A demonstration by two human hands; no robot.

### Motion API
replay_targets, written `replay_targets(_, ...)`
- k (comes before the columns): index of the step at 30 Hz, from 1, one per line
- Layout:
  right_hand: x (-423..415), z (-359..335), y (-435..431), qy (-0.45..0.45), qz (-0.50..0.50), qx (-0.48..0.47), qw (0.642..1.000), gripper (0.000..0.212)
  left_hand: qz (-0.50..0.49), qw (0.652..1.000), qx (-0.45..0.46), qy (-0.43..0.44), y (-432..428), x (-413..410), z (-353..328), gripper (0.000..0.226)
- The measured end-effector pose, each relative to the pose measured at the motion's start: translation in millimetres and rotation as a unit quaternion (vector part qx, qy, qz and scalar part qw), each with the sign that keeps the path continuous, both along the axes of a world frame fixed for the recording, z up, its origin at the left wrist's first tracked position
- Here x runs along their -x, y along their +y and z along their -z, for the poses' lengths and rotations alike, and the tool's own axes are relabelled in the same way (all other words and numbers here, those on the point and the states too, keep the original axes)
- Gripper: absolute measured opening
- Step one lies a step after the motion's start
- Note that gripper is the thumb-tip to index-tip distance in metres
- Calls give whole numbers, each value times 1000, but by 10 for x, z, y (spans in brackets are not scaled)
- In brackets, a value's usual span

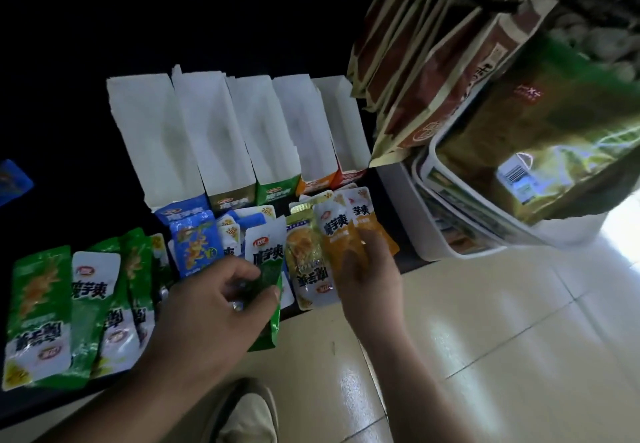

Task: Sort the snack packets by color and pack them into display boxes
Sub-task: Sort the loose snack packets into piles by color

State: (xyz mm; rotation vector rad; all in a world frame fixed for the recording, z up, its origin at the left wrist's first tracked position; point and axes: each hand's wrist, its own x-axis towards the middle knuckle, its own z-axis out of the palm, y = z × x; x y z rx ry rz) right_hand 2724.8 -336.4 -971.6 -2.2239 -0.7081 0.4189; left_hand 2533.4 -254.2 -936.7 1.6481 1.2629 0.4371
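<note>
Right now the sorting is sitting at a point where colours could easily get mixed. Going left to right: a lone blue packet is lying well apart at the dark worktop's far edge and could be forgotten. The green packets, about five that I can count, are overlapping each other near the front edge, so a nudge could be sending one to the tiled floor. The left hand is pinching one green packet between thumb and fingers, partly overhanging the edge. The blue packets, perhaps four, are piled loosely and hiding one another, so the count is uncertain. One yellow packet is lying between the hands. The right hand is pressing its fingers onto two orange packets; they are slick and could be sliding. Behind, five display boxes are standing open and touching side by side: blue, olive, green, orange, red-orange. Similar fronts could be inviting a misplacement.
</note>
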Motion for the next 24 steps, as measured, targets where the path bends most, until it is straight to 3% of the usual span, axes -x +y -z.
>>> replay_targets(6, 27, 105, -6, 12, 3, -34, 999, 39, -3, 1000, 1, 10, 72, 54, -4, 20)
replay_targets(13, -304, -62, 23, 14, 163, -74, 984, 27, -18, 1000, -5, 14, 65, -175, -15, 25)
replay_targets(17, -479, 81, 78, -36, 92, 52, 994, 20, -20, 1000, -13, 5, -15, -298, -65, 25)
replay_targets(20, -508, 146, 50, -67, 35, 154, 985, 27, -16, 1000, -14, 1, -44, -309, -68, 27)
replay_targets(23, -278, -74, -42, -74, 59, 48, 994, 20, -19, 1000, -21, -5, -54, -258, -103, 31)
replay_targets(24, -130, -211, -62, -26, 62, -6, 998, 18, -23, 999, -24, -10, -63, -243, -115, 31)
